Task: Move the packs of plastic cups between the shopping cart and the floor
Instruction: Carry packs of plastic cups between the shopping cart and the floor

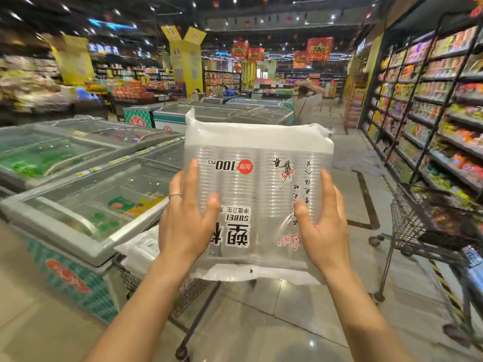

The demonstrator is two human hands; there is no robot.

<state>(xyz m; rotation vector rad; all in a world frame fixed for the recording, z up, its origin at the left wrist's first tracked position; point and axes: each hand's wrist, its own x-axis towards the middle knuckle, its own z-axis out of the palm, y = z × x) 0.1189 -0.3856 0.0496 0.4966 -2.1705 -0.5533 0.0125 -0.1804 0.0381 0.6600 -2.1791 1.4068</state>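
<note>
**Clear pack of cups held up over a cart**

Clear plastic wraps the pack (258, 197) of stacked cups, printed "100 PCS", the print upside down to the viewer. It is held in the air at chest height, clear of the floor (261, 322). The left hand (188, 215) presses one side, fingers spread flat on the film; the right hand (321, 226) presses the other side. Both grips close on the pack by squeezing inward, not by curling under it.

Risk: the film looks slick and loose, so the pack may slide down between the palms if the squeeze eases.

Below, a wire cart (188, 296) holds another white pack (142, 246). Glass-topped freezers (86, 205) stand to the left, stocked shelves (428, 105) to the right.
</note>
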